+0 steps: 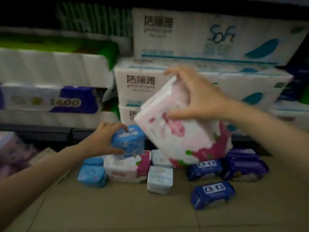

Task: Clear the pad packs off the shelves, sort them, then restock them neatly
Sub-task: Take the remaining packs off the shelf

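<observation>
Both hands grip packs: left hand [104, 139] clamps a blue pack [129, 141]; right hand [197, 96] clutches a tilted pink-and-white pack [175, 131].

Two bare forearms are seen coming in from the bottom corners, no sleeves shown anywhere in view. The left hand [107, 139] and right hand [199, 96] are left uncovered. Fingers are blurred, so finer detail can't be made out.

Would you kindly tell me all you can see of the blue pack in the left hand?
The blue pack is a small, soft, glossy plastic-wrapped bundle, light blue with blurred white print. The left hand grips it, fingers over the top and thumb below. It sits tilted over a white-and-pink pack among the packs on the floor; whether it touches it is unclear.
</observation>
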Motion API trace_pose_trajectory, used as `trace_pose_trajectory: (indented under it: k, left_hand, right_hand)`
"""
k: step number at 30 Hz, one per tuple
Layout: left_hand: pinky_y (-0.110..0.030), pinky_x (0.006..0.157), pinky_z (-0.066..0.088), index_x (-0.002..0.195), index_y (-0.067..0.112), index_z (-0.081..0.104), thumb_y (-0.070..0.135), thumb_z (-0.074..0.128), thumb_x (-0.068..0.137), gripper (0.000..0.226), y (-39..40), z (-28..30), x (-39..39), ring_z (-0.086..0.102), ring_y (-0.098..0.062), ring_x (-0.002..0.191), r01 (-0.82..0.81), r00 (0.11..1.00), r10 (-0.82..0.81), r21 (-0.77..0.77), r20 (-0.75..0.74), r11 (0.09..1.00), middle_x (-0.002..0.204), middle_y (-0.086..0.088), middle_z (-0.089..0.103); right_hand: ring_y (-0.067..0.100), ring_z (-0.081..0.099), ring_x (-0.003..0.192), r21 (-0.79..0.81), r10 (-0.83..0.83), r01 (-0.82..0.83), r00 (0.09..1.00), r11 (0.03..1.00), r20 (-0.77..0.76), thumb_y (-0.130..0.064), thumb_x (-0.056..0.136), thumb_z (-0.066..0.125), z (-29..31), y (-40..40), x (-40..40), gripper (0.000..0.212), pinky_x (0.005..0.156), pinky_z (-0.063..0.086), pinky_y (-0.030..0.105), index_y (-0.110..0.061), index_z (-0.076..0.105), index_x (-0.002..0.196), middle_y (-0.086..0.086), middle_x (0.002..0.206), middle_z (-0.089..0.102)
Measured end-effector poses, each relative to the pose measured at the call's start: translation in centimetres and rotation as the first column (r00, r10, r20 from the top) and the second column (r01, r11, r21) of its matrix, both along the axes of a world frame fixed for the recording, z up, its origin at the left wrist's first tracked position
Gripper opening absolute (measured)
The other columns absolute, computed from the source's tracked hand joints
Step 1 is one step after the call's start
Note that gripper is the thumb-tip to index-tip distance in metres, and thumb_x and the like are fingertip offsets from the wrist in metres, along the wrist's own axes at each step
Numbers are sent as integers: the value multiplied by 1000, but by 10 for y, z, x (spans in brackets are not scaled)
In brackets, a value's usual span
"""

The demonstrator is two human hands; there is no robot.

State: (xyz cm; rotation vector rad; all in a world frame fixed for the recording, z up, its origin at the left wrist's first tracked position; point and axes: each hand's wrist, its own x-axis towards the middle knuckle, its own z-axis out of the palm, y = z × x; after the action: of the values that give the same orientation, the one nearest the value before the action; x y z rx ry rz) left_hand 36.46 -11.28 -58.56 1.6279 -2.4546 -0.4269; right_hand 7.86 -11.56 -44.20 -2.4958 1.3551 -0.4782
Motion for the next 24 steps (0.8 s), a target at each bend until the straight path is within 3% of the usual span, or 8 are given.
trace_pose_trajectory:
  k: [3, 5, 7, 9, 13, 18, 20, 24]
  left_hand:
    - [-28, 93, 22, 111, 37, 36, 65, 60, 55, 67, 13, -18, 51, 44, -22, 116, -161, 980, 150, 83, 132, 983, 123, 3, 51]
    - [-30, 98, 24, 116, 28, 41, 43, 75, 70, 59, 18, -18, 79, 47, -25, 114, -298, 948, 287, 73, 135, 952, 123, -4, 54]
    - [-29, 96, 26, 122, 20, 43, 30, 76, 75, 58, 22, -16, 98, 49, -26, 113, -392, 913, 379, 69, 151, 917, 121, -6, 54]
    - [-28, 96, 26, 123, 17, 44, 27, 77, 74, 60, 25, -16, 107, 49, -27, 113, -434, 893, 421, 61, 157, 899, 120, -8, 55]
    - [-26, 96, 24, 123, 18, 45, 27, 79, 71, 62, 29, -27, 116, 48, -27, 112, -429, 895, 412, 79, 173, 900, 120, -8, 55]
    - [-37, 101, 34, 113, 35, 39, 28, 77, 70, 57, 32, -42, 127, 47, -26, 112, -422, 900, 388, 174, 196, 890, 123, -2, 50]
    - [-33, 94, 40, 121, 30, 41, 22, 76, 72, 61, 35, -41, 131, 53, -23, 105, -413, 906, 370, 244, 204, 878, 118, -1, 49]
    - [-25, 83, 42, 122, 30, 38, 10, 74, 73, 64, 43, -45, 139, 49, -15, 98, -306, 948, 217, 475, 232, 825, 117, -1, 48]
  right_hand:
    - [8, 28, 126, 192, 185, -176, 982, 966, -33, -44, 66, 81, -64, 24, 52, 110, 100, 23, 13, -34, 8, 147, -3, 148, 25]
    - [10, 14, 137, 271, 304, -276, 951, 922, -66, -44, 69, 79, -108, 20, 80, 117, 105, 12, 12, -29, -5, 149, -2, 154, 13]
    - [18, 1, 144, 366, 403, -336, 907, 868, -123, -44, 71, 78, -147, 23, 110, 120, 116, 7, 30, -30, -12, 148, 3, 158, 1]
    - [26, -5, 145, 418, 488, -378, 850, 826, -198, -42, 73, 76, -186, 31, 138, 120, 117, 7, 38, -31, -16, 147, 13, 158, -7]
    - [38, 6, 142, 340, 404, -275, 820, 899, -405, -46, 82, 64, -250, 47, 165, 107, 113, 14, 43, -23, -17, 148, 26, 153, -16]
    - [37, -11, 143, 308, 357, -203, 707, 930, -610, -47, 85, 61, -282, 49, 162, 103, 113, 4, 54, -18, -14, 149, 21, 153, -21]
    - [35, -7, 143, 368, 383, -187, 714, 911, -586, -51, 81, 63, -273, 40, 161, 104, 112, 6, 56, -20, -8, 150, 17, 155, -17]
    - [27, 13, 142, 526, 241, -90, 944, 846, -226, -56, 81, 62, -248, 15, 168, 92, 114, 20, 41, -19, 13, 150, 6, 157, 11]
